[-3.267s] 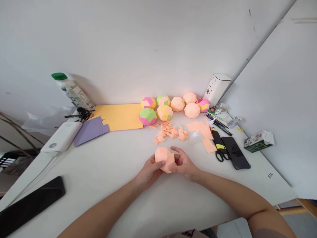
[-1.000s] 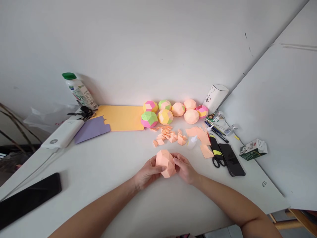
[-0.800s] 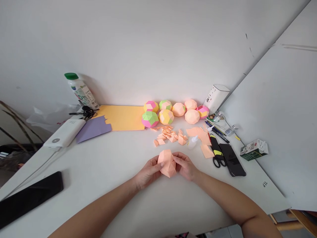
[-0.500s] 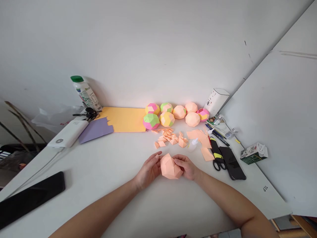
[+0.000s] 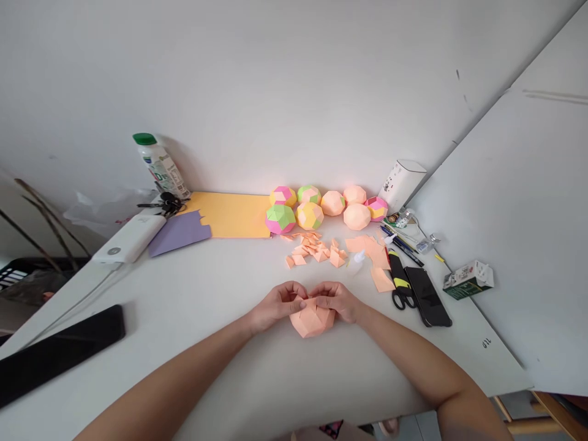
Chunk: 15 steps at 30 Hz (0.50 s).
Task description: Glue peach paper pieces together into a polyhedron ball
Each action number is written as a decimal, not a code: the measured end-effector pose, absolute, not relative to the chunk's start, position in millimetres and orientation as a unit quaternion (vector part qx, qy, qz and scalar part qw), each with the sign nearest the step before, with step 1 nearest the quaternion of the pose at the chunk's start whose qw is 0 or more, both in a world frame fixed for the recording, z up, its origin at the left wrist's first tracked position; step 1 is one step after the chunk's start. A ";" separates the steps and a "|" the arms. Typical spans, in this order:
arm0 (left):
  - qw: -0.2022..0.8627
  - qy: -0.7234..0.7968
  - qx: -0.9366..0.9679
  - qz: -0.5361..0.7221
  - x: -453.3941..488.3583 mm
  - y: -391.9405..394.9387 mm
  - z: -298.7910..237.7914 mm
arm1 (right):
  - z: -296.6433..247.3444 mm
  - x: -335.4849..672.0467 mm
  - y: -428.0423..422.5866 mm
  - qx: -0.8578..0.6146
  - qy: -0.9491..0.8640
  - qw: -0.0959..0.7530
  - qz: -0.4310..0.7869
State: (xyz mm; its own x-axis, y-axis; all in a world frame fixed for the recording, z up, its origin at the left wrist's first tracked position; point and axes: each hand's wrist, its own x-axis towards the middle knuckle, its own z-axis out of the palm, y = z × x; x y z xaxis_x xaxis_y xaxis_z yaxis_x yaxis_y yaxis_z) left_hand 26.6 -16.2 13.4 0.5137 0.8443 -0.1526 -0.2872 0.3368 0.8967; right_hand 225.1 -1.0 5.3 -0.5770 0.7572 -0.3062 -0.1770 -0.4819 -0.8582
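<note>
Both hands on the peach ball (image 5: pixel 312 321), near side of table (image 5: pixel 206 275); whether it touches the tabletop, cannot tell. Left hand (image 5: pixel 278 304): fingers curled, thumb on the upper edge, gripping. Right hand (image 5: pixel 339 300): likewise half-closed, pinching the same edge, opposite side. Beyond: loose pieces (image 5: pixel 315 248), then eight other balls (image 5: pixel 310 215); scissors (image 5: pixel 404 298) beside phone (image 5: pixel 428 296), right
</note>
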 end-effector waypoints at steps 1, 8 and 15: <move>0.750 0.326 0.446 0.363 26.6 -16.0 14.0 | 5.1 224.9 -0.8 -0.349 -0.416 0.299 0.785; 0.758 0.349 0.464 0.295 25.1 -16.4 16.3 | 3.1 221.5 3.6 -0.325 -0.421 0.295 0.794; 0.787 0.320 0.425 0.312 20.8 -12.8 13.4 | 0.0 222.7 5.7 -0.343 -0.399 0.307 0.794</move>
